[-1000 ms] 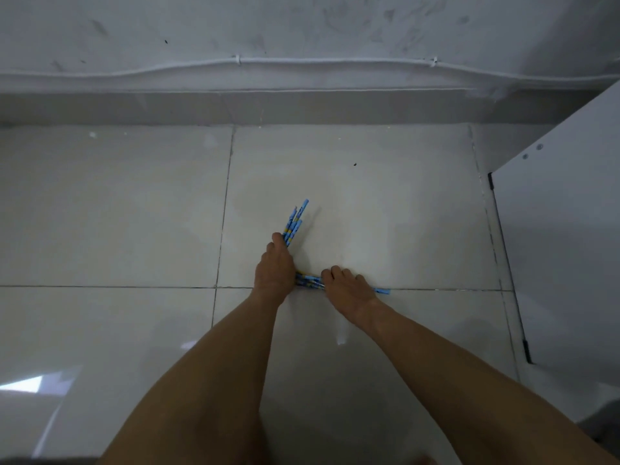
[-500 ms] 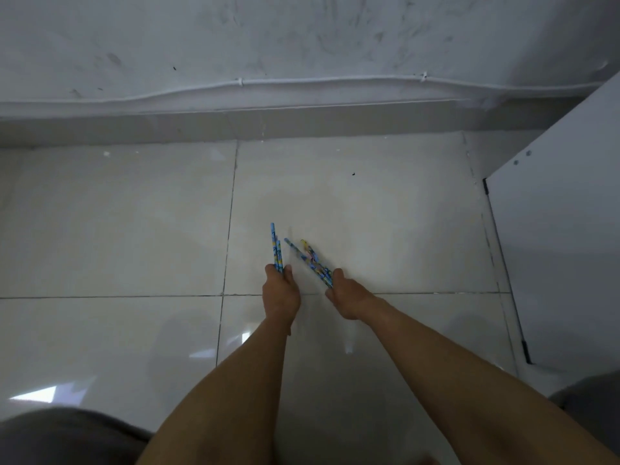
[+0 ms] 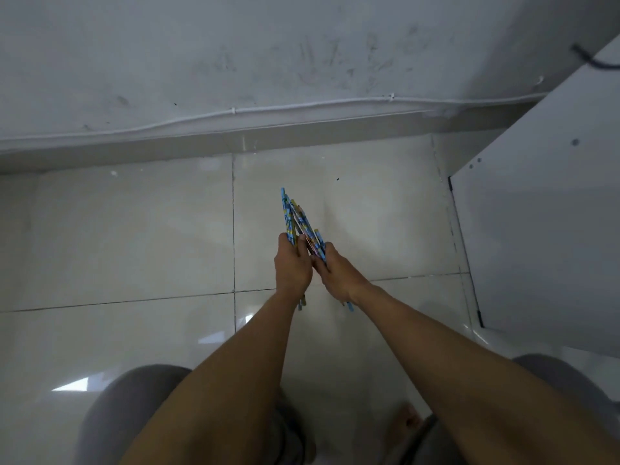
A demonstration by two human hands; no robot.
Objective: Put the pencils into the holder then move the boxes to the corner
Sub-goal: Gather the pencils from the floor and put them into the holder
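Several blue patterned pencils [image 3: 291, 216] stick up from between my two hands, held above the tiled floor. My left hand [image 3: 291, 268] is shut around one bunch, whose lower ends poke out below the wrist. My right hand [image 3: 339, 273] grips another bunch, and the two bunches meet and cross at the top. The hands touch each other. No holder and no boxes are in view.
A white wall with a cable [image 3: 302, 107] clipped along its base runs across the back. A white panel [image 3: 536, 229] stands at the right, close to my right arm. My knees in grey cloth [image 3: 127, 417] show at the bottom.
Both hands lifted the pencils off the floor, rose and came together, so the two bunches now join. The view tilted up and drew back, bringing my knees into sight.
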